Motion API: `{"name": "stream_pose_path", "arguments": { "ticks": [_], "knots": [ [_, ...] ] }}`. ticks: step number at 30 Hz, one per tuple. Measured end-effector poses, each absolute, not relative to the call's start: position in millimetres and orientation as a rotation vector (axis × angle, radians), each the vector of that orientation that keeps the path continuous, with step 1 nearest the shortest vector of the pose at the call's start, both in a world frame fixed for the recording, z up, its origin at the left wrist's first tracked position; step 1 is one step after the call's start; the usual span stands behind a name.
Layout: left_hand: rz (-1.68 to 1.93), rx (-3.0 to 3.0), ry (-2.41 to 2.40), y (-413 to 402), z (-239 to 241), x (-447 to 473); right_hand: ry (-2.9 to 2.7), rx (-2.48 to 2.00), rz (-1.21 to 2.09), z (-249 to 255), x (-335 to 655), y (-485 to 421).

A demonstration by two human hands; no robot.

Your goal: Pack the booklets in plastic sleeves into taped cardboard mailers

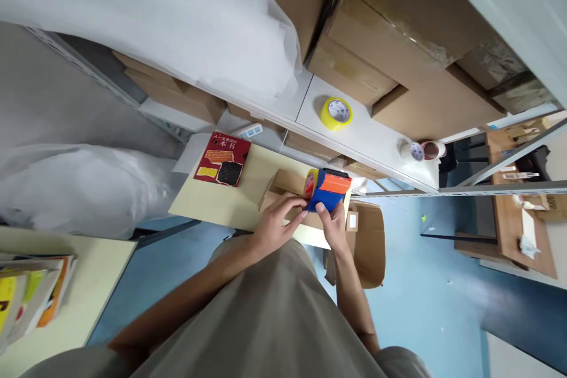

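Note:
A small cardboard box (pixel 283 184) lies on a pale yellow table (pixel 221 204). My right hand (pixel 333 225) is closed round a blue and orange tape dispenser (pixel 330 188) with a yellow tape roll, held on the box's right end. My left hand (pixel 277 221) rests on the box's near side, fingers curled and pressing by the dispenser. A red book (pixel 222 158) lies on the table to the left of the box.
A white shelf (pixel 367 130) behind the table carries a yellow tape roll (pixel 336 113), two more tape rolls (pixel 423 150) and big cardboard boxes (pixel 398 53). White plastic wrap (pixel 146 18) fills the left. A flattened carton (pixel 367 242) lies on the blue floor. Books (pixel 31 295) are stacked at lower left.

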State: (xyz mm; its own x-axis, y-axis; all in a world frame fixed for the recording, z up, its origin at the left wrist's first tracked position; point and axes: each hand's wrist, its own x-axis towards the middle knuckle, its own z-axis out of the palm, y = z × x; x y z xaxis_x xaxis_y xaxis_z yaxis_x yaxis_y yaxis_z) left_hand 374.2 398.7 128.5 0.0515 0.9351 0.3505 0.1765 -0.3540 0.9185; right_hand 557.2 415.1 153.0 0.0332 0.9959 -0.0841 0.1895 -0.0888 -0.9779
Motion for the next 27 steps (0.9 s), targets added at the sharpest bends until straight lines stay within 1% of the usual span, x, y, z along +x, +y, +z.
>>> {"name": "stream_pose_path", "arguments": {
  "ticks": [3,6,9,13,18,22,27],
  "knots": [
    [1.238,1.596,1.089,397.5,132.5,345.9,-1.384,-1.496,1.165,149.5,549.5,410.3],
    [1.126,1.372,1.079,413.5,143.5,307.5,-1.527,-1.547,1.235,155.1,546.3,406.6],
    [1.007,1.185,1.012,439.9,155.5,271.3,-1.699,-1.590,1.268,170.2,543.4,405.0],
    [0.846,1.180,0.935,465.6,159.7,245.9,-1.906,-1.663,1.289,195.2,534.4,406.0],
    [0.828,1.214,0.936,469.3,151.8,237.0,-2.022,-1.739,1.343,217.5,520.8,409.8],
    [0.831,1.169,0.917,466.0,143.1,229.3,-2.116,-1.843,1.305,228.3,512.4,415.3],
    [0.859,1.018,0.927,451.2,115.6,233.3,-2.131,-1.997,1.373,241.1,498.4,429.1]
  ]
}}
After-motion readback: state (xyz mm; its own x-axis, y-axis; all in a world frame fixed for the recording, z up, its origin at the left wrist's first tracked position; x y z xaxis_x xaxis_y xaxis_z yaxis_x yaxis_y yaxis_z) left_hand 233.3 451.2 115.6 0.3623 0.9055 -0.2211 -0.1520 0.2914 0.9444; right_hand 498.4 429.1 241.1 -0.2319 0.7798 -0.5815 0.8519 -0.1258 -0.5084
